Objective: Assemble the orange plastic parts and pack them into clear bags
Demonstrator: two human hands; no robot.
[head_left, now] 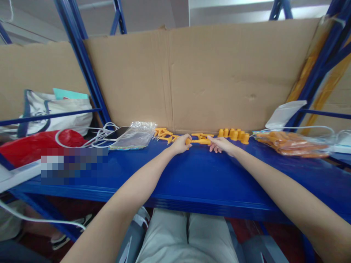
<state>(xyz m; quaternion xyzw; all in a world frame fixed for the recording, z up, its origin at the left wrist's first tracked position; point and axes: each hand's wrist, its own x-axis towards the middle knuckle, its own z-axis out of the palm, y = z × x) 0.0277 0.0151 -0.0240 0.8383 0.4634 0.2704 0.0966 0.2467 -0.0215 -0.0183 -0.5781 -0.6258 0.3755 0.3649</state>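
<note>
Near the back of the blue shelf, my left hand (181,144) is closed on one end of an orange plastic handle-like piece (201,141). The other end of this piece lies between the thumb and forefinger of my right hand (221,144), whose other fingers are loosely curled. Several loose orange plastic parts (163,136), some with small metal bits, lie to the left of my left hand. Behind the hands lie more slim orange parts (202,135). Several orange cup-shaped pieces (233,134) stand upside down just beyond my right hand.
Clear plastic bags (133,138) and a phone (117,133) lie to the left, beside white cables (102,130) and a red bag (44,142). On the right rests a clear bag of orange parts (293,143). A cardboard panel (208,76) closes off the back; blue posts (82,62) frame the sides.
</note>
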